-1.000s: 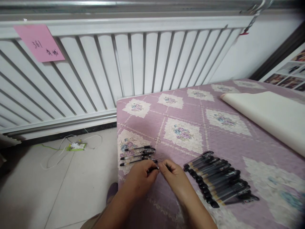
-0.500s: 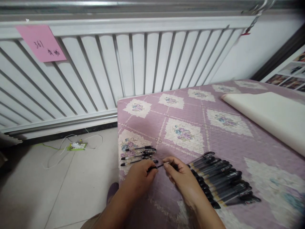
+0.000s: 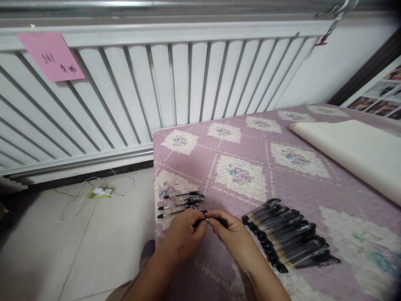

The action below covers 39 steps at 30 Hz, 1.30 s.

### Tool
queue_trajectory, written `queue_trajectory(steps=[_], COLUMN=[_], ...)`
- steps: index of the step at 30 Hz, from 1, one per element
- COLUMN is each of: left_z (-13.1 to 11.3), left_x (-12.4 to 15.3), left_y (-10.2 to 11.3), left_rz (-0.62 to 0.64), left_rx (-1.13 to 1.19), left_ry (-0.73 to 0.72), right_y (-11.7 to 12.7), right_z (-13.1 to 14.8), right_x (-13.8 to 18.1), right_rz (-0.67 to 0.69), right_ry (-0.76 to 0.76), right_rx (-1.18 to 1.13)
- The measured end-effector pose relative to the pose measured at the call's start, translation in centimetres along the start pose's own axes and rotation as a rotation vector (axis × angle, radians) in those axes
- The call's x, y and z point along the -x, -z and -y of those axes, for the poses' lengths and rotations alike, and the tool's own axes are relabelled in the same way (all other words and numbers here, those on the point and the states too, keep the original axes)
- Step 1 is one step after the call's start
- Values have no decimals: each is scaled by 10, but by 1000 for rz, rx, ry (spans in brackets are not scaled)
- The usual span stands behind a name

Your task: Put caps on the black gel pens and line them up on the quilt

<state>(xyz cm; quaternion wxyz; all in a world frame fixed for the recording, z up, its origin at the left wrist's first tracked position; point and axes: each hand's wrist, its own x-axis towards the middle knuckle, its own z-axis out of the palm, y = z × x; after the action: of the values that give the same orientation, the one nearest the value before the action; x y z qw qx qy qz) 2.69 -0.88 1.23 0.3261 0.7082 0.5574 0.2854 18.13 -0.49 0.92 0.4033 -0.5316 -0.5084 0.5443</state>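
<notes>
Pinching small dark pen parts with left grip (image 3: 184,228) and right grip (image 3: 227,225), almost fingertip to fingertip, low over the near part of the floral cover (image 3: 241,146). To do this well, line up both parts along one straight axis, rest the wrists for steadiness, and work with light, even pressure instead of levering sideways. Pinch close to the meeting point rather than far back, and watch the tiny pale bit (image 3: 206,219) between the thumbs; judged easy to drop or bend.

Closed narrowly on the left, around a black piece (image 3: 196,224) showing only partly past the thumb. Closed just as narrowly on the right, apparently on a dark piece (image 3: 223,221) mostly hidden among curled fingers. Cannot tell about any join between the two, nor name either part for certain.

Notice, just beyond the left grip, a short row of pens (image 3: 194,199) lying on the cover near its left edge. Stay clear, on the right, of a larger rank of dark pens (image 3: 290,234), laid slantwise side by side, near the right grip yet apart from it. Farther off, see folded cream cloth (image 3: 351,146) at right and, behind, a white radiator (image 3: 181,83).
</notes>
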Motion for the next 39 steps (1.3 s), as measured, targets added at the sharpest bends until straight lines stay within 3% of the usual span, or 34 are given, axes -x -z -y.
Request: queue_trajectory(steps=[5, 8, 11, 14, 21, 30, 39], left_z=[-1, 0, 0, 0, -1, 7, 9], left_x=[1, 1, 0, 1, 2, 0, 0], left_y=[1, 2, 3, 3, 4, -2, -4], left_rz=[-47, -56, -50, -28, 60, 78, 118], left_rx=[-13, -21, -66, -135, -348, -577, -627], left_ry=[8, 13, 5, 11, 26, -9, -11], right_y=[7, 10, 8, 5, 14, 8, 0], right_z=[-5, -7, -11, -17, -19, -23, -24], right_x=[-2, -6, -8, -9, -10, -10, -10], right_rz=[-121, -179, -100, -13, -180, -182, -144], right_ry=[-83, 34, 197, 236, 161, 331, 457], right_rx=[-90, 78, 325, 444, 395, 535, 585])
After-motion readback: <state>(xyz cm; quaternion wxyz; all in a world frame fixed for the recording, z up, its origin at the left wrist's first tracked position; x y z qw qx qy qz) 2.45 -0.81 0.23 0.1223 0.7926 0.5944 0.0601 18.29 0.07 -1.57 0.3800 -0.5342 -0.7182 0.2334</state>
